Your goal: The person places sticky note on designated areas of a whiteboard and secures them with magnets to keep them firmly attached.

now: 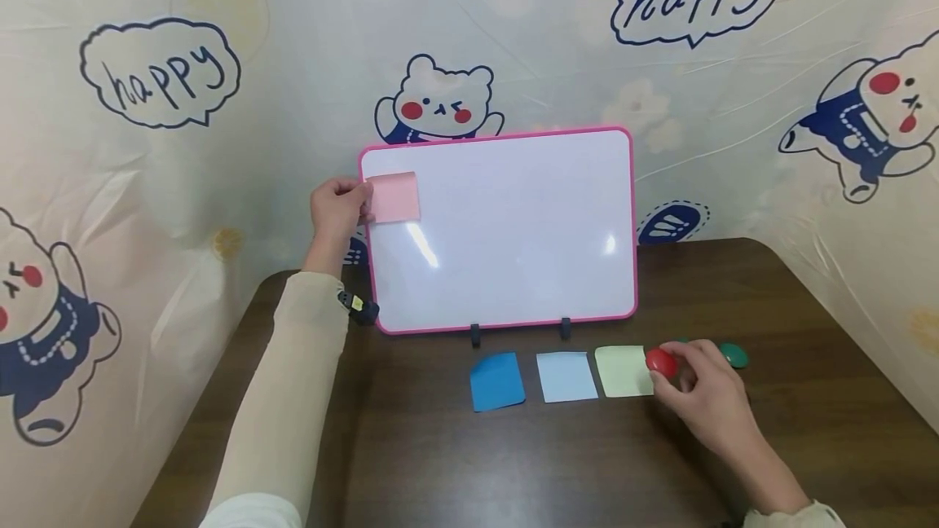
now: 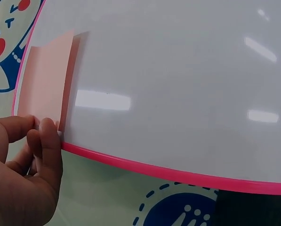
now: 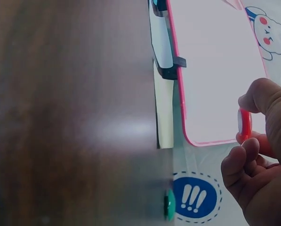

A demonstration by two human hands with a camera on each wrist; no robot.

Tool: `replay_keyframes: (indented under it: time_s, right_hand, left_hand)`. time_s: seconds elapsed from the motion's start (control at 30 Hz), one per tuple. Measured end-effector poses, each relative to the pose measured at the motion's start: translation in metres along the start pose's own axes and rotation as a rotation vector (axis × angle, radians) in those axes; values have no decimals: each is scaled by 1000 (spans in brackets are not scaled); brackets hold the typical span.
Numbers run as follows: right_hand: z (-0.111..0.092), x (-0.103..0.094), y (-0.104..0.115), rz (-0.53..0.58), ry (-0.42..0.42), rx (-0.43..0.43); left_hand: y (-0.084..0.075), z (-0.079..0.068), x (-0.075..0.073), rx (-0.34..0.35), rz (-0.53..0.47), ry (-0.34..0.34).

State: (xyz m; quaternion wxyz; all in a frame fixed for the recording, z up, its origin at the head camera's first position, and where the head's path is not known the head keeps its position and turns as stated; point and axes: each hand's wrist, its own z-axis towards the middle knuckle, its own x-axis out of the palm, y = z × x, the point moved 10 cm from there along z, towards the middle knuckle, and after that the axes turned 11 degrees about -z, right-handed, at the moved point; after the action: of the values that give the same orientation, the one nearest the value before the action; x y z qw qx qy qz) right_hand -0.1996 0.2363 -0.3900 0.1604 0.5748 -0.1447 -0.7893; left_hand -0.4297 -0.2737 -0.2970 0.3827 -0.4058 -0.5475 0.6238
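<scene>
A pink sticky note point(image 1: 394, 198) lies against the upper left of a pink-framed whiteboard point(image 1: 506, 235). My left hand point(image 1: 339, 206) pinches the note's edge at the board's left side; in the left wrist view the note point(image 2: 48, 80) bows away from the board along one edge. On the right, my right hand point(image 1: 711, 398) pinches a round red magnet point(image 1: 662, 363) between thumb and fingers, over the end of a pale green note point(image 1: 622, 371). The right wrist view shows the red magnet point(image 3: 244, 124) edge-on, its pale underside facing away from the palm.
A dark blue note point(image 1: 498, 382) and a light blue note point(image 1: 567, 376) lie on the brown table point(image 1: 469, 471) before the board. A green magnet point(image 1: 734, 355) sits right of the right hand, another partly hidden behind it. Black feet point(image 1: 475, 336) support the board. A patterned curtain hangs behind.
</scene>
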Motion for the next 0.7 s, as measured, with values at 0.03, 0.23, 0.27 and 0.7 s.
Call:
replay_keyframes:
  time_s: [0.03,0.23,0.27,0.7]
  right_hand:
    - [1,1,1,-3,7,1]
    - [5,2,7,4,26,8]
    - [6,2,7,7,29,11]
    - [14,3,21,21,62,5]
  left_hand:
    - [0,0,0,-1,1,1]
    - [0,-1,0,-19,-1,10]
    - [-1,-1,1,-22,0,12]
    - [-16,-6,3,132,252,-65]
